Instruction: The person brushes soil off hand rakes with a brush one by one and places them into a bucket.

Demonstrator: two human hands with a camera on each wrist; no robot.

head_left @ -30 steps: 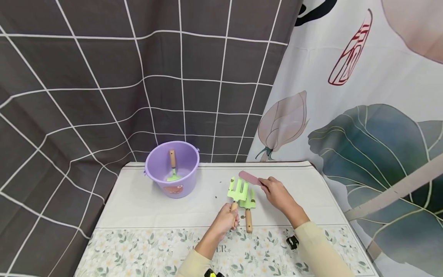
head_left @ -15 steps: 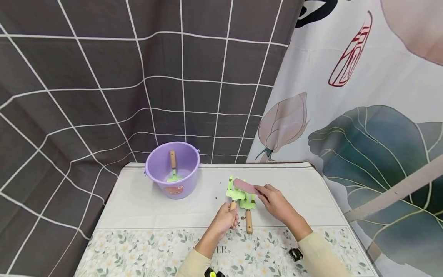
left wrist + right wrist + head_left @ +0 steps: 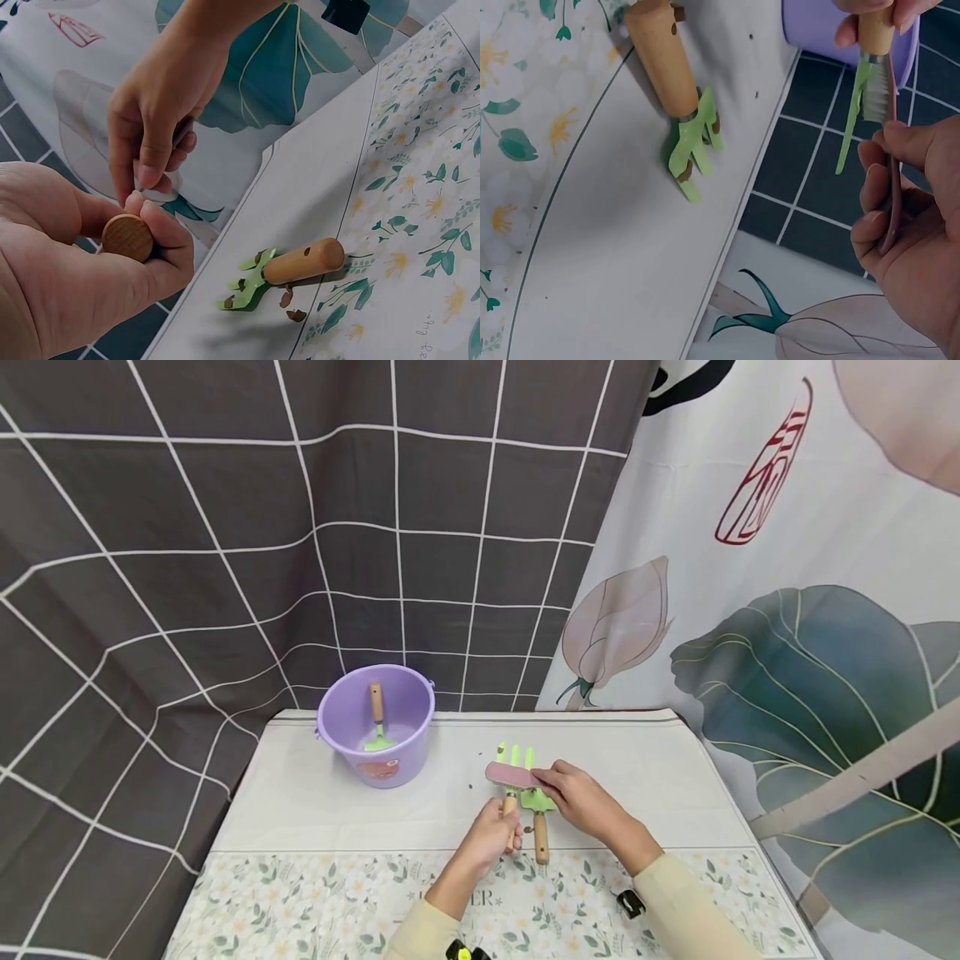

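Observation:
My left hand (image 3: 486,833) grips the wooden handle of a light green garden hand fork (image 3: 515,755), its tines pointing away from me. With my right hand (image 3: 588,802) I hold a pink brush (image 3: 510,775) crosswise over the fork's head. In the right wrist view, the brush's white bristles (image 3: 875,94) face the green metal just below the handle's end. Only the butt of the handle (image 3: 128,238) shows in the left wrist view. On the table beside it lies a second green hand fork (image 3: 660,60), with brown flecks on its tines.
A purple bucket (image 3: 412,760) stands at the table's back left, with a green, wooden-handled tool (image 3: 377,703) leaning inside. Brown crumbs (image 3: 295,315) lie by the second fork, and small dark specks dot the white cloth (image 3: 315,810). Curtains hang behind the table.
The brush has moved left and toward me, from beside the fork's tines to across the base of its head. My left hand stays nearly in place.

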